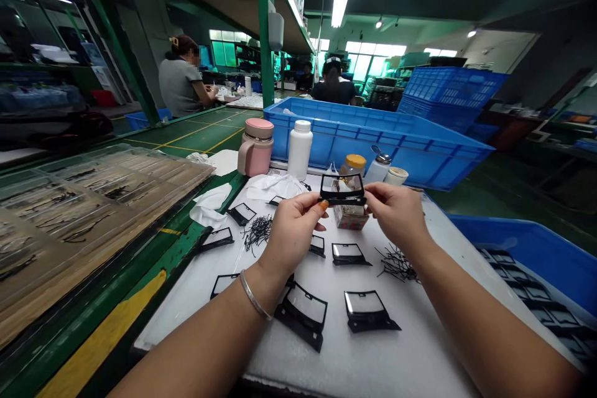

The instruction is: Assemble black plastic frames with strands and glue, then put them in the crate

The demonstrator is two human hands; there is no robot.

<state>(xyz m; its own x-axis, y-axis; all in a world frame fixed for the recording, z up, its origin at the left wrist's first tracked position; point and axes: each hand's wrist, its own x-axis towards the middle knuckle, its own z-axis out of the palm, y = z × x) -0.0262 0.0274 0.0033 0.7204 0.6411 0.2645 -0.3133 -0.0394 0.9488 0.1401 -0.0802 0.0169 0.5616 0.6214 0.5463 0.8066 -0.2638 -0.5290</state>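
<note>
Between my two hands a black plastic frame with a window-like opening (342,196) is held up above the white tabletop (321,348). My left hand (298,224) pinches its left end between thumb and fingers. At the right end, my right hand (396,214) grips it with closed fingertips. More of these black frames (370,323) lie spread over the tabletop below. One pile of thin black strips (259,231) is left of my left hand, and another pile of black strips (398,264) lies under my right wrist.
A pink mug (257,152), a white bottle (300,152) and small jars (355,163) stand along the back. Behind them sits a large blue crate (382,137). A blue bin (550,249) holding black frames is at right, and a divided tray (93,199) at left. Two co-workers sit farther off.
</note>
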